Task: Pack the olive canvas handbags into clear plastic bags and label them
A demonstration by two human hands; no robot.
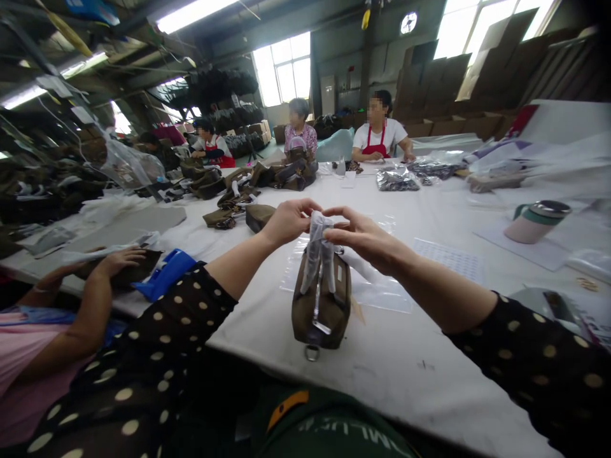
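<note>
White-wrapped handles (pixel 317 240), pinched at the top by my left hand (pixel 292 221) and right hand (pixel 366 240), surmount the brown zippered handbag (pixel 304 312), its long axis running toward me.

Far end of the olive-brown boxy zip bag (pixel 330 308) is tucked behind its white-wrapped handle (pixel 312 251), fwiw. Pink-shirted co-worker (pixel 41 359) gets chopped by the left edge, and the tiny print on that white rectangular sheet (pixel 446 257) is way too small to read.
</note>
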